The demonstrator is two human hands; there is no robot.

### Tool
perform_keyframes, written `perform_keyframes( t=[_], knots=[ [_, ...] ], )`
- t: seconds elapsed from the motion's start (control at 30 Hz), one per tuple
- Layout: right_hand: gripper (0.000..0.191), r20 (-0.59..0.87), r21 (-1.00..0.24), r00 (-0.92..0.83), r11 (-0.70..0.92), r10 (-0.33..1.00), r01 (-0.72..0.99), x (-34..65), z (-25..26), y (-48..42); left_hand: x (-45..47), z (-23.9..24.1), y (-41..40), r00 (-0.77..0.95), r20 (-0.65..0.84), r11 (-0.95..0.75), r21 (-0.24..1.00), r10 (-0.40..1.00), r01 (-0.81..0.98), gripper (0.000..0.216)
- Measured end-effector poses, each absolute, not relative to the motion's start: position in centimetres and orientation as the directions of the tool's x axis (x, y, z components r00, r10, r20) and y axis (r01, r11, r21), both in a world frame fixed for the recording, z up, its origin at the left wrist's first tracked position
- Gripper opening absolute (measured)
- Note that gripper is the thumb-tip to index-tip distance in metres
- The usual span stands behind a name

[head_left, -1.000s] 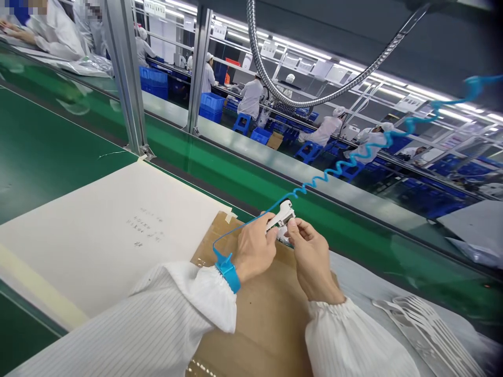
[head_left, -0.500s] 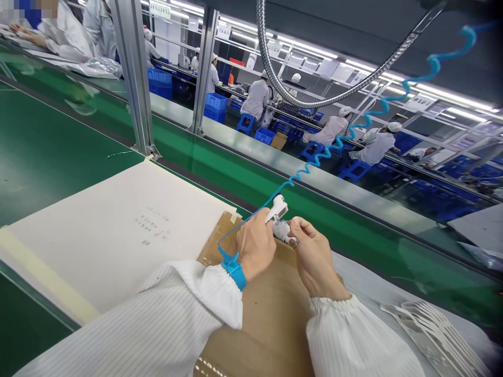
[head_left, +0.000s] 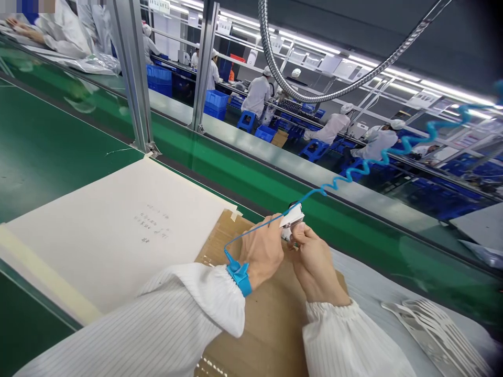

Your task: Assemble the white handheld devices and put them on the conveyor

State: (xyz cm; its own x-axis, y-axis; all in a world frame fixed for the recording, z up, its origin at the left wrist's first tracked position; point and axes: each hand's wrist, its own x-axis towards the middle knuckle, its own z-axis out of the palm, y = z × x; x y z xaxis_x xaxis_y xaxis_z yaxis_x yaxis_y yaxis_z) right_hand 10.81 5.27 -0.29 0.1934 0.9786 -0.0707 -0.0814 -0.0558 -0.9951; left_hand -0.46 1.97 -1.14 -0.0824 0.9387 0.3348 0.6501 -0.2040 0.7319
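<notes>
Head view: the white plastic part (head_left: 291, 219) is held above the far edge of the cardboard sheet (head_left: 259, 324), its long axis running from lower left to upper right. My right hand (head_left: 316, 262) is closed, thumb and fingers pinching the lower end, and is the nearer hand. My left hand (head_left: 261, 253) is curled against the part; its exact grip is hidden. The blue coiled cord (head_left: 365, 165) runs past the part from the wrist strap (head_left: 239, 278) on my left wrist.
</notes>
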Motion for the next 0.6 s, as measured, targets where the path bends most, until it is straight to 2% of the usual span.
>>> perform_keyframes(
  t=[0.17,0.3,0.37,0.47,0.6],
  knots=[
    [0.041,0.082,-0.994,0.208,0.066,0.975,0.083,11.2,0.3,4.1,-0.3,-1.5,2.1,-0.087,0.322,-0.179,0.709,0.943,0.682,0.028],
    [0.032,0.219,-0.961,0.206,0.174,0.954,0.217,11.8,0.7,4.6,-1.1,-0.9,2.5,-0.186,0.194,-0.016,0.732,0.963,0.681,0.027],
    [0.027,0.285,-0.885,0.181,0.186,0.941,0.426,12.7,0.2,5.8,-1.7,-0.4,2.9,-0.248,0.117,0.079,0.748,0.962,0.659,0.027],
    [0.018,0.3,-0.663,0.124,0.113,0.946,0.74,14.4,-1.2,8.1,-2.4,0.1,3.3,-0.301,0.083,0.127,0.778,0.95,0.616,0.027],
    [0.002,0.342,-0.539,0.091,0.117,0.935,0.834,16.4,-2.7,9.1,-2.4,0.0,3.6,-0.322,0.078,0.141,0.784,0.943,0.605,0.028]
  ],
)
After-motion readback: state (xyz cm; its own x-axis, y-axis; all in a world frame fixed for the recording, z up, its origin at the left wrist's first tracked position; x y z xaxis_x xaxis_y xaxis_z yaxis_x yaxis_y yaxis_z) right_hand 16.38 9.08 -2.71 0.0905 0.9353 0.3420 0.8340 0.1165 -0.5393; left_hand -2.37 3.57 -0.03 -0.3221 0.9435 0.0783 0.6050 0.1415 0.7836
